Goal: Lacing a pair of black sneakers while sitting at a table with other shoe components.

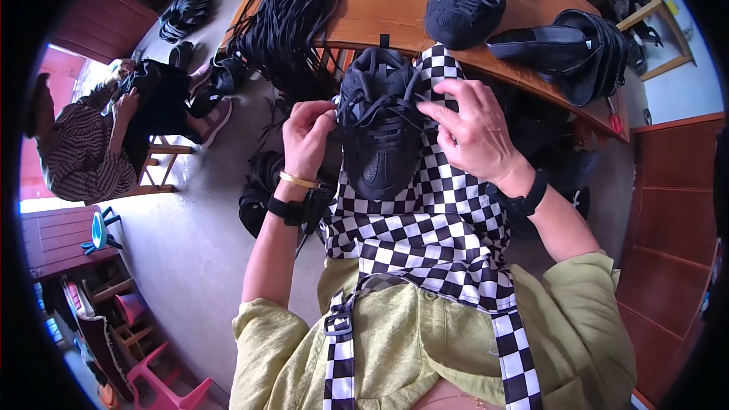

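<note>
- centre of the frame, slightly high: a black lace-up sneaker with a textured toe, toe toward the wearer, lying over a black-and-white checkered cloth apron at the lap.
- left of the sneaker: the bare left hand, thumb and forefinger drawn together at the shoe's side; whether they pinch a lace can't be made out.
- right of it: the bare right hand, half-curled with fingers parted, one fingertip beside the black laces; its hold on them is unclear.
- top of the frame: a brown polished wooden counter, bearing a thick bundle of loose black cords and, toward the upper right, more black shoes.
- upper left: another person in a striped top, seated.
</note>
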{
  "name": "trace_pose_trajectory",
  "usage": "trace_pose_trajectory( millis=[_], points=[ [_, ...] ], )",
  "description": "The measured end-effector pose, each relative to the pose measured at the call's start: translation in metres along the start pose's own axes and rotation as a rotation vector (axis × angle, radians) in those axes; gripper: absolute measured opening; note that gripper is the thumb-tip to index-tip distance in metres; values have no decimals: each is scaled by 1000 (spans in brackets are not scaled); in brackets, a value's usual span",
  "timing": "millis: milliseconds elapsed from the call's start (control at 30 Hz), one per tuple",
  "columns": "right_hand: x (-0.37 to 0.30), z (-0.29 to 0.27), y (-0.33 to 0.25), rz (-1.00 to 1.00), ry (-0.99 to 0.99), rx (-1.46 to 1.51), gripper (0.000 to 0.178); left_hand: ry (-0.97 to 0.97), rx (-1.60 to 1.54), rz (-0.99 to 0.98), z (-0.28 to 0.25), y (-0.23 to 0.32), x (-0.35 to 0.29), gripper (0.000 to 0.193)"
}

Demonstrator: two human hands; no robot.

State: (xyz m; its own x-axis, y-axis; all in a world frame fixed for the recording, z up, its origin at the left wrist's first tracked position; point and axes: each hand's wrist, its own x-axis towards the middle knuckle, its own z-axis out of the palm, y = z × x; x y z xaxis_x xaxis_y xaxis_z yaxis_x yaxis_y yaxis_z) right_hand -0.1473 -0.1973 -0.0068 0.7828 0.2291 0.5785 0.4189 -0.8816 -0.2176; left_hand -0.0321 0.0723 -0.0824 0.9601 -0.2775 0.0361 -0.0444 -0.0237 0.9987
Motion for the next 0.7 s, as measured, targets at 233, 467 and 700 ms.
trace_pose_trajectory(
  millis=[233,467,700],
  points=[
    [-30,-4,18,243,36,298,43,-100,-230,-458,5,3,11,28],
    [18,14,89,559,298,283,25,-296,-524,-604,11,1,32,36],
    [126,9,233,804,58,-559,40,-298,-516,-474,31,29,40,32]
  ],
)
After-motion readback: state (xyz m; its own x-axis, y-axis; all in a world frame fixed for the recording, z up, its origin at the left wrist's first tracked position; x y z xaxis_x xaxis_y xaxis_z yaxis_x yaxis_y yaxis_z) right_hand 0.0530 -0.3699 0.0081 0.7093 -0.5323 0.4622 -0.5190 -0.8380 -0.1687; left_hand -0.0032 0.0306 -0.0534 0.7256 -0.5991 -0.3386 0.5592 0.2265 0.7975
